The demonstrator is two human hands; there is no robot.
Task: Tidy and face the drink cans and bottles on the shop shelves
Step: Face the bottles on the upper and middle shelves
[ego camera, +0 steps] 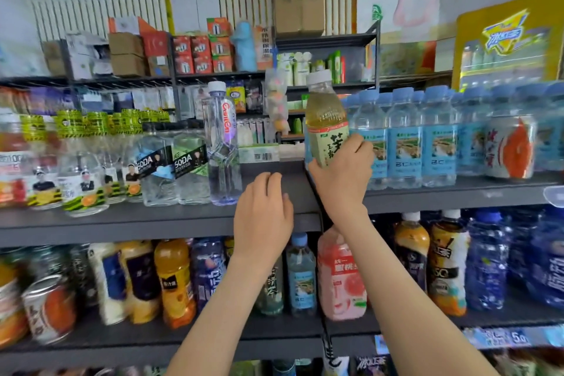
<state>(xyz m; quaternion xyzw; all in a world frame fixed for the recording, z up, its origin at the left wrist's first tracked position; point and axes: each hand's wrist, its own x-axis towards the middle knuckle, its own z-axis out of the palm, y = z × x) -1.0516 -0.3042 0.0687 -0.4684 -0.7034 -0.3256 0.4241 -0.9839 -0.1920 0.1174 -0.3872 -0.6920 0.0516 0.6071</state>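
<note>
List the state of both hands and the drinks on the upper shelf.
green tea bottle, upright, capped, gripped.
right hand, curled round the green tea bottle's label.
left hand, empty, fingers relaxed.
Ganten water bottle, standing upright, capped.
soda bottles, upright, labels facing out.
red-and-white can, upright.

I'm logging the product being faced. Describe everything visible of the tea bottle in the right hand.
The tea bottle is clear plastic with a white cap, pale yellow-green liquid and a light green label with dark characters facing the camera. It is nearly upright, beside the blue-capped water bottles. The right hand grips its lower part.
</note>
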